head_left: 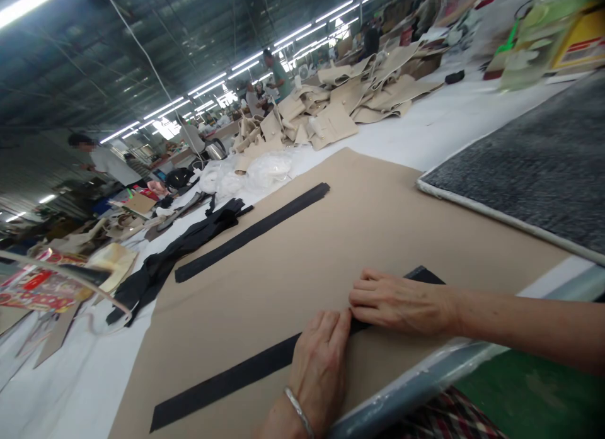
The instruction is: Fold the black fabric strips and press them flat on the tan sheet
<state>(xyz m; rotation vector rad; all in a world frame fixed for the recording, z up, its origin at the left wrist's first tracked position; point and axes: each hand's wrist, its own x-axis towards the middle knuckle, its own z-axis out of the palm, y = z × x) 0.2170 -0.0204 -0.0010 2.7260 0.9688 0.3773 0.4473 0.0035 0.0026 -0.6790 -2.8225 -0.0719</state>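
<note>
A large tan sheet [378, 218] lies flat on the table. Along its near side runs a long black strip [227, 376], partly covered by both hands. My left hand [321, 357], with a silver bangle at the wrist, is closed at the strip's middle, fingertips pressed down. Just beside it, almost touching, my right hand [397, 300] has its fingers bunched on the same strip; the end of the strip shows beyond that hand. Exactly how the fingertips grip the strip is hidden. A second black strip [255, 231] lies across the sheet's far side, apart from both hands.
Crumpled black fabric strips [189, 244] lie left of the sheet. A dark grey textured mat [529, 162] sits at right. Behind are tan pieces [331, 105] in a heap, clear plastic [265, 168] and a jug [534, 55]. Several people stand farther back.
</note>
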